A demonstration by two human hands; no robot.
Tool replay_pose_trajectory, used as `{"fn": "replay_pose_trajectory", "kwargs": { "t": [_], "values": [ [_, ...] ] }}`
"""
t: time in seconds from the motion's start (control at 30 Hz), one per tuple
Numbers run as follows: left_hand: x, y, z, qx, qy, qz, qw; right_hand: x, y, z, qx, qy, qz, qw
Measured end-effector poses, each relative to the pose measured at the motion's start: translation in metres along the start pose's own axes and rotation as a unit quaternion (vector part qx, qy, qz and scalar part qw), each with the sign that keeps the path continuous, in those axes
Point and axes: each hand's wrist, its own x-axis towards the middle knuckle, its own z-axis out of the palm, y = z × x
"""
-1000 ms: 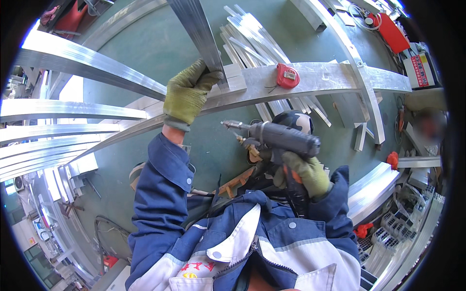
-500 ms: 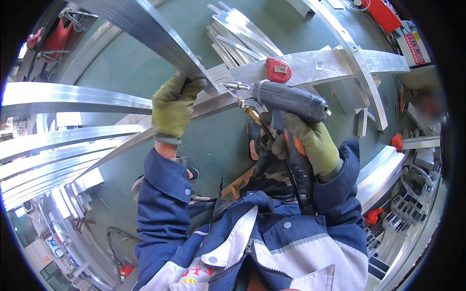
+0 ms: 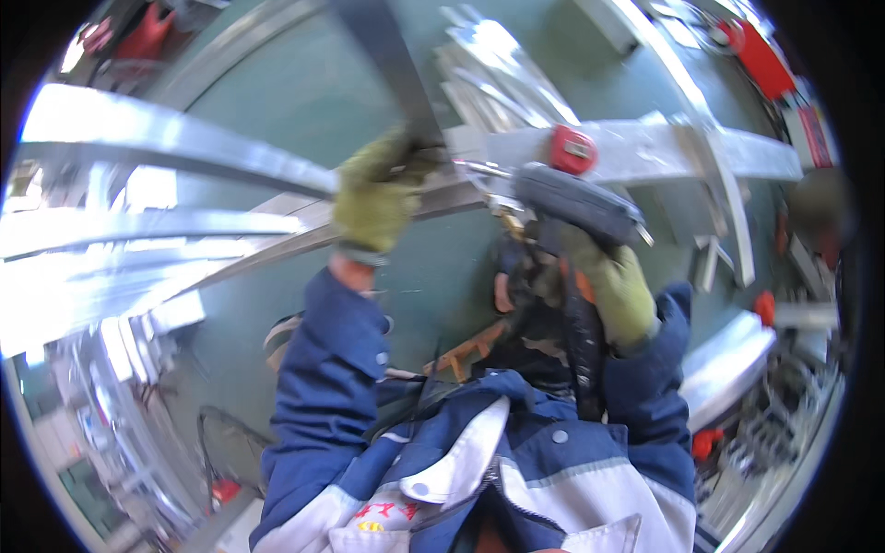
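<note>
My right hand (image 3: 608,281), gloved in olive green, is closed around the handle of a dark grey power drill (image 3: 576,203). The drill's bit points left, close to the lower end of a long aluminium profile (image 3: 401,69). A brass nozzle (image 3: 510,219) on a black hose sits just under the drill's front. My left hand (image 3: 378,194), in the same kind of glove, is closed on that profile's lower end, beside an aluminium beam (image 3: 452,198). Blur hides whether the bit touches metal.
A red tape measure (image 3: 573,149) rests on a wide aluminium bar (image 3: 636,152). Long profiles (image 3: 166,147) stretch out at the left. Thin strips (image 3: 502,69) lie on the green floor farther off. A crossing bar (image 3: 724,198) stands at the right, and a red case (image 3: 756,60) behind it.
The whole view has shifted, so the scene sits farther right and is blurred. Both hands keep their grips, and the drill's bit stays near the profile's end.
</note>
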Motion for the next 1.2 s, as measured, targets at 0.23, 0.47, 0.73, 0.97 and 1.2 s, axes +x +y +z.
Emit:
{"fn": "replay_pose_trajectory", "kwargs": {
  "t": [0.23, 0.47, 0.73, 0.97, 1.2],
  "values": [
    [0.013, -0.023, 0.032, -0.289, 0.014, 0.038, 0.957, 0.017, 0.026, -0.042, -0.217, 0.045, -0.089, 0.971],
    [-0.003, -0.002, 0.024, -0.426, 0.039, -0.024, 0.904, 0.027, 0.042, -0.037, -0.161, 0.084, -0.112, 0.977],
    [0.01, -0.035, 0.032, 0.037, 0.12, 0.187, 0.974, 0.005, 0.019, 0.005, -0.082, 0.056, -0.057, 0.993],
    [0.006, -0.018, 0.021, -0.074, 0.021, 0.126, 0.989, 0.017, 0.026, -0.037, -0.168, 0.042, -0.11, 0.979],
    [0.0, -0.011, 0.017, -0.133, 0.042, 0.062, 0.988, -0.009, -0.009, 0.014, -0.003, 0.02, -0.025, 0.999]
  ]
}}
